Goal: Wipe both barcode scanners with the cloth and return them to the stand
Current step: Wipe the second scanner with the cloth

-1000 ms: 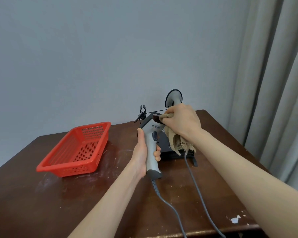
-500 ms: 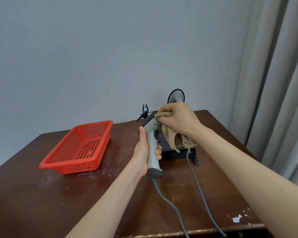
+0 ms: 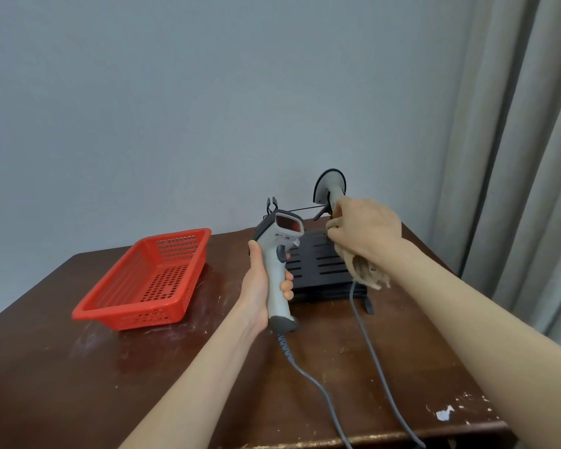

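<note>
Cloth, clamped in right fingers, has lifted off the scanner left fingers grip; second scanner half-hidden.

Red basket sitting on a scuffed dark worktop
The perforated plastic basket is lying at the far left of the brown wooden worktop, open side up. The worktop's surface is showing pale smears around the basket and a white chip near its right front edge. A plain grey wall is rising behind it, and grey curtains are hanging in folds at the right.
</note>
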`<action>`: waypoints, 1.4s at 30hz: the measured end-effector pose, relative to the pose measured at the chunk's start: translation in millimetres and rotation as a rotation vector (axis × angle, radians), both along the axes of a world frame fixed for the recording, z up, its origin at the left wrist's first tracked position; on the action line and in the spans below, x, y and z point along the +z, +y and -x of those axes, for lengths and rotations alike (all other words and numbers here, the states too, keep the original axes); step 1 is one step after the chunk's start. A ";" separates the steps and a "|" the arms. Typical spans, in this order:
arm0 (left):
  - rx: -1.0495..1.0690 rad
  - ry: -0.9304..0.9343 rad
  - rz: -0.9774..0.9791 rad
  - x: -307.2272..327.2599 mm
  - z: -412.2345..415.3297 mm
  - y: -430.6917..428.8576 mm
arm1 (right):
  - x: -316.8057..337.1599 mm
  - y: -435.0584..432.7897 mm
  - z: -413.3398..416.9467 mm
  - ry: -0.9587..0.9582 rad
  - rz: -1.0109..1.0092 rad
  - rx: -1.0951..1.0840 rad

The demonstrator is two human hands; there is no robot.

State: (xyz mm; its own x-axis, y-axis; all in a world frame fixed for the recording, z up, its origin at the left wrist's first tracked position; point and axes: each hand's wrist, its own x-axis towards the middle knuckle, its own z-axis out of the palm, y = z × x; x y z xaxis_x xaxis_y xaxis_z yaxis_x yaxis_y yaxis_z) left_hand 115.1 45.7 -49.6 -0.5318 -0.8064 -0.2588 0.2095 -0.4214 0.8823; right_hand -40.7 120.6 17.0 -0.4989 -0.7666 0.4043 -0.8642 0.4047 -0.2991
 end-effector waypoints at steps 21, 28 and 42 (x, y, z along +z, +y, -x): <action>-0.016 -0.062 0.055 4.7 3.2 7.2 | 0.2 -4.5 -11.1 0.154 -0.014 0.108; -0.012 -0.040 0.038 4.8 2.8 6.2 | -0.8 3.6 -12.5 -0.013 0.148 0.152; -0.046 -0.068 0.051 6.3 1.6 7.9 | -4.3 -2.0 -14.7 0.286 0.001 0.182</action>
